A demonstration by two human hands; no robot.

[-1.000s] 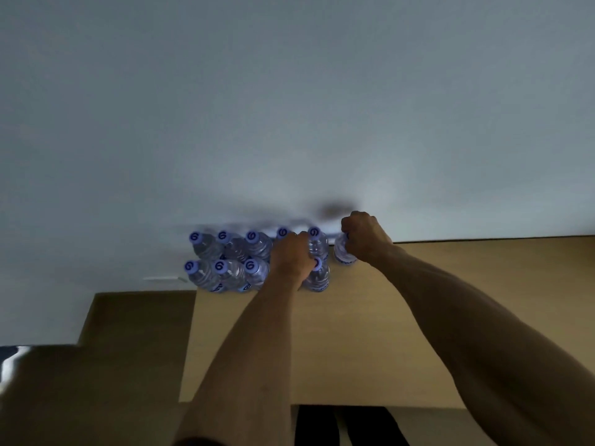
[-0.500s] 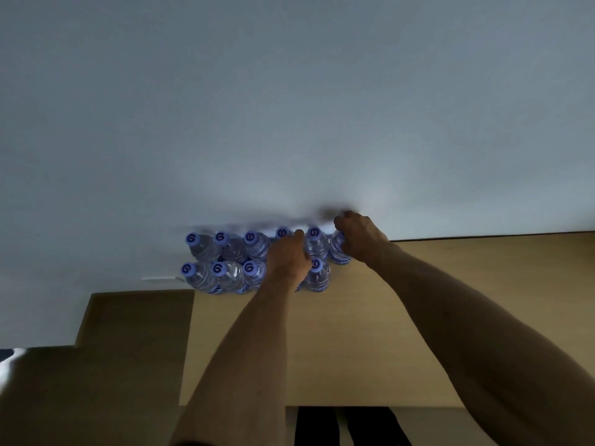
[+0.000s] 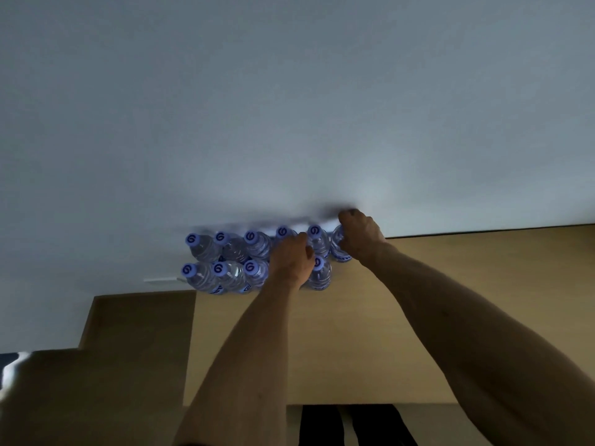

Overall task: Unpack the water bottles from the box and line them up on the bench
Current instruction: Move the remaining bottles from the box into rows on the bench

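Observation:
Several clear water bottles point(image 3: 231, 262) with blue caps stand in two rows at the back left of the wooden bench point(image 3: 418, 300), against the wall. My left hand point(image 3: 291, 262) is curled over the top of a bottle in the front row, hiding it. My right hand point(image 3: 360, 235) grips the top of the rightmost back-row bottle point(image 3: 338, 249), which stands close beside its neighbour. The box is out of view.
A pale wall point(image 3: 289, 107) rises straight behind the bench. A lower wooden step point(image 3: 138, 320) lies at the left, with another ledge point(image 3: 80, 397) nearer me. Dark trouser legs point(image 3: 354, 423) show below the bench's front edge.
My right hand has slid its bottle leftward, closing the gap with the back row. My left hand has stayed on its front-row bottle.

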